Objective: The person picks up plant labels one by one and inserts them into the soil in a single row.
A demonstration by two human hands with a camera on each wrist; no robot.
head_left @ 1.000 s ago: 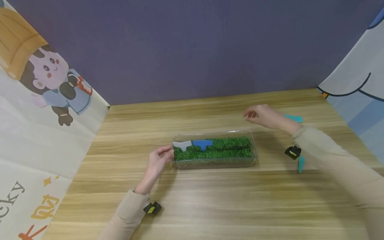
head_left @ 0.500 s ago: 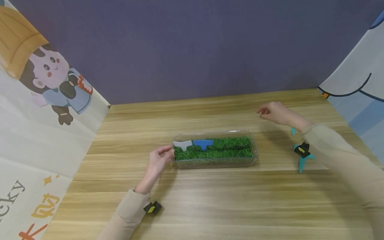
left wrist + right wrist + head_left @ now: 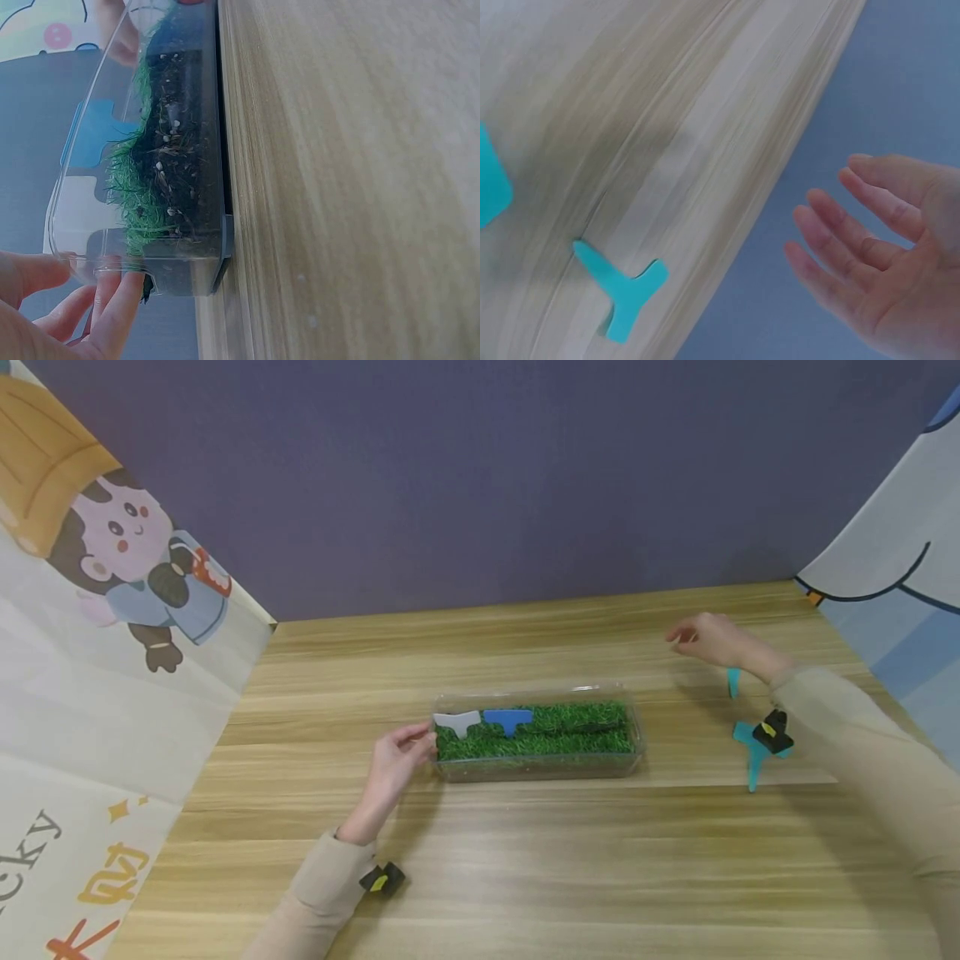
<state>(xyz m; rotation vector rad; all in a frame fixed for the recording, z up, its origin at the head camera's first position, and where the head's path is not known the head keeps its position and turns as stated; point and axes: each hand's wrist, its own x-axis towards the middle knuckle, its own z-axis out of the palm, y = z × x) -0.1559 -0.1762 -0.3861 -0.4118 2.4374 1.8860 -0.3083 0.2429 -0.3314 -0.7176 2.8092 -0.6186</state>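
A clear plastic box (image 3: pixel 540 768) holds dark soil topped with green grass (image 3: pixel 577 743). A white T-shaped plant label (image 3: pixel 457 723) and a blue one (image 3: pixel 508 720) stand in the grass toward its left end. My left hand (image 3: pixel 401 764) touches the box's left end, thumb near the rim and fingers against the end wall. My right hand (image 3: pixel 712 639) hovers behind and right of the box, fingers loosely bent, holding nothing. Below it a teal T-shaped plant label (image 3: pixel 622 292) lies on the table, partly hidden by the forearm in the head view.
Nearer the front lies another teal T-shaped label (image 3: pixel 753 760), partly covered by the right wrist camera (image 3: pixel 774 732). The wooden table (image 3: pixel 540 868) meets a dark wall panel (image 3: pixel 525 485) at the back. Printed sheets (image 3: pixel 60 710) flank it.
My right hand has moved right, away from the box, and more of the teal labels shows beneath the arm. My left hand and the box have stayed put.
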